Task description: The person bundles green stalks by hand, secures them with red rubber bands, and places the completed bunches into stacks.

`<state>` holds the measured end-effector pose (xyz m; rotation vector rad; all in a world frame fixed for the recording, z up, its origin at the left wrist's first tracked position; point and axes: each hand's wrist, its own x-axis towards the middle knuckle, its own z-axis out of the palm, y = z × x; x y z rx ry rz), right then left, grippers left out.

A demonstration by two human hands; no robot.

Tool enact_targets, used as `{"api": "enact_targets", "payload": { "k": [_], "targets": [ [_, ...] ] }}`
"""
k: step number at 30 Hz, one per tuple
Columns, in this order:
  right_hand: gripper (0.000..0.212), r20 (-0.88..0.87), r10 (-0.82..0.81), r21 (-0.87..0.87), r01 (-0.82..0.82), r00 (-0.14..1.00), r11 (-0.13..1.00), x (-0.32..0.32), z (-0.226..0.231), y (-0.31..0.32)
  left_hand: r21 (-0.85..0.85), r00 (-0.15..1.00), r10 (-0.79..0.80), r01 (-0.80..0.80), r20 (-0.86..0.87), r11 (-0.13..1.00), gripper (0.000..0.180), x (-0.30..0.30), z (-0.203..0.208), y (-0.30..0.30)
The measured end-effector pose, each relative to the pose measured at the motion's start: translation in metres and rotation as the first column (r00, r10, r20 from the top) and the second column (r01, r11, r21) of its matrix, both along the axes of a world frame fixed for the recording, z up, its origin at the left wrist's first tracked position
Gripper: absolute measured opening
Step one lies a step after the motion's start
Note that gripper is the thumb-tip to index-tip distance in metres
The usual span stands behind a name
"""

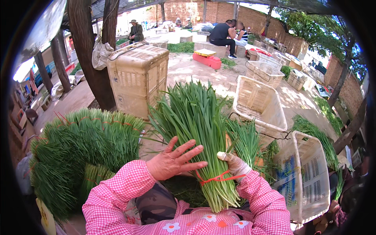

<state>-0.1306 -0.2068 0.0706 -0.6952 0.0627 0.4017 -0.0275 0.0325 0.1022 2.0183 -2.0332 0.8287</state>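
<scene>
- Chive bundle (203,137) stood upright in the near centre, tied by a red band (217,178) near its cut ends.
- Left hand (172,159) lay flat on it, fingers spread, gripping nothing.
- Right hand (236,164), gloved, was closed around the bundle's right side.
- Stacked bundles (78,145) lay left; white crates (301,172) right.

stacked tied green bundles (84,137) at left | upright beige crate (137,78) by tree trunk (92,58) | empty white baskets (258,103) at right | red box (206,59) on ground | seated people (223,35) before brick wall (254,19)
</scene>
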Motion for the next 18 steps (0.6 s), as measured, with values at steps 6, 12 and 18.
{"api": "enact_targets", "payload": {
  "k": [6,12,18],
  "targets": [
    [0.048,0.092,-0.118,-0.055,0.124,0.989,0.991,-0.001,-0.041,-0.019,0.161,0.512,0.124,0.029,-0.85,0.986,0.079,-0.014,-0.081,0.033],
    [0.076,0.272,-0.159,-0.387,0.259,0.949,0.885,0.0,-0.083,-0.013,-0.213,-0.555,-0.352,-0.301,-0.754,0.93,0.081,-0.006,-0.108,-0.022],
    [0.077,0.333,-0.115,-0.625,0.311,0.936,0.716,-0.005,-0.065,0.006,-0.286,-0.542,-0.571,-0.522,-0.616,0.804,0.048,-0.013,-0.12,-0.062]
  ]
}}
